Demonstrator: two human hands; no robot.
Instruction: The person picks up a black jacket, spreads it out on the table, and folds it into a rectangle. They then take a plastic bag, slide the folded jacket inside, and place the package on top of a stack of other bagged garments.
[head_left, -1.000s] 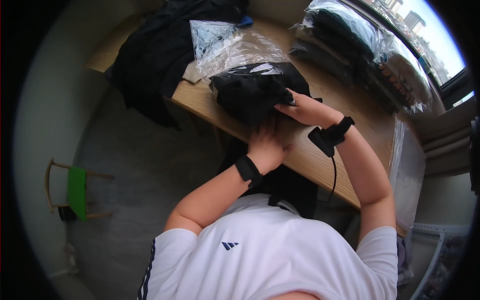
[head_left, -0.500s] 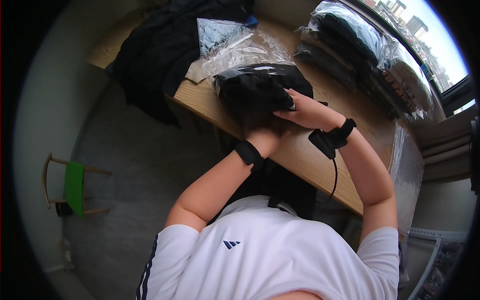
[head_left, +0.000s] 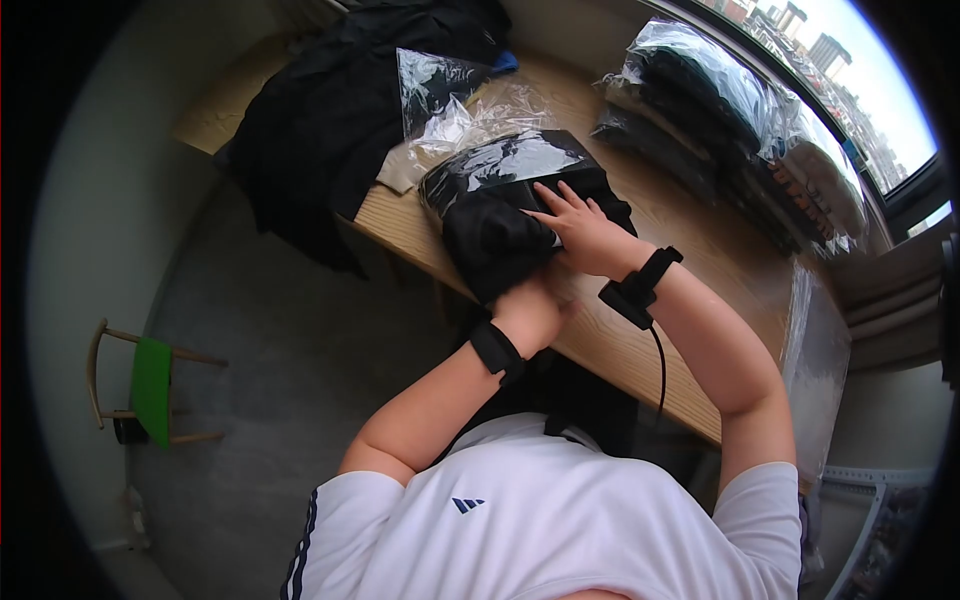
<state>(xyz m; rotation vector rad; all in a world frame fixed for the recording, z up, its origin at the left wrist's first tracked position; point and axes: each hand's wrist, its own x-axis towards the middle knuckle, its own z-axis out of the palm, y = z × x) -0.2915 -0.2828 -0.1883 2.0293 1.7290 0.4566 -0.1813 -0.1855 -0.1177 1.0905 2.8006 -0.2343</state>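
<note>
A folded black garment lies partly inside a clear plastic bag at the front edge of the wooden table. My right hand rests on top of the garment, its fingers spread. At the garment's near edge is my left hand, its fingers blurred and partly hidden beneath the cloth, so their hold cannot be made out. The bag's loose part extends away from me, toward a heap of black clothing on the left of the table.
Bagged folded clothes are stacked beside the window at the back right. Flat clear plastic bags hang over the table's right end. A chair with a green seat stands on the floor at left.
The plastic now covers more of the garment's far side. My right hand has shifted slightly left and toward me, its fingers more spread. My left hand has moved slightly nearer to me.
</note>
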